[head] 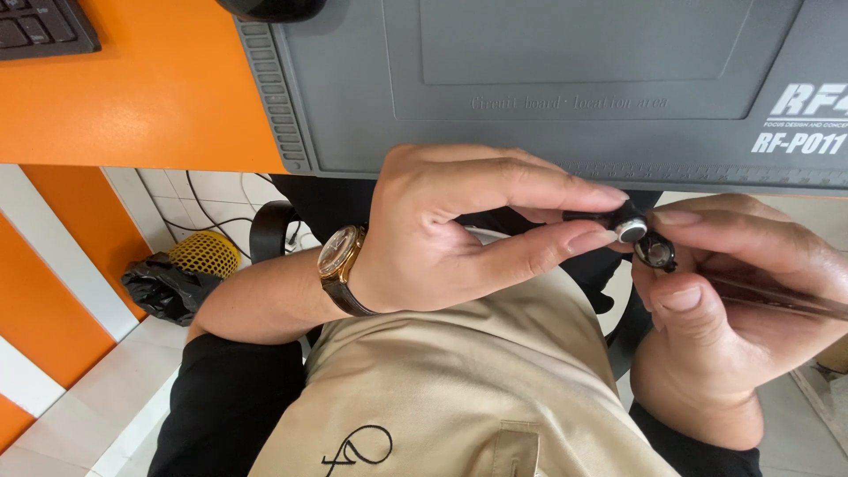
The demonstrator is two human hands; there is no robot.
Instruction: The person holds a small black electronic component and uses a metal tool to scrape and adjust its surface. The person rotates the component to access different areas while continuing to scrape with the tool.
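Left hand (pixel 459 234): fingers pinched on small black cylindrical part (pixel 629 226). Right hand (pixel 733 309): closed around thin dark tool (pixel 777 296) and small ring part (pixel 658 254), parts touching.

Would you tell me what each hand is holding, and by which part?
Left hand pinches a small black round part by its sides; right hand holds another small round piece at its rim.
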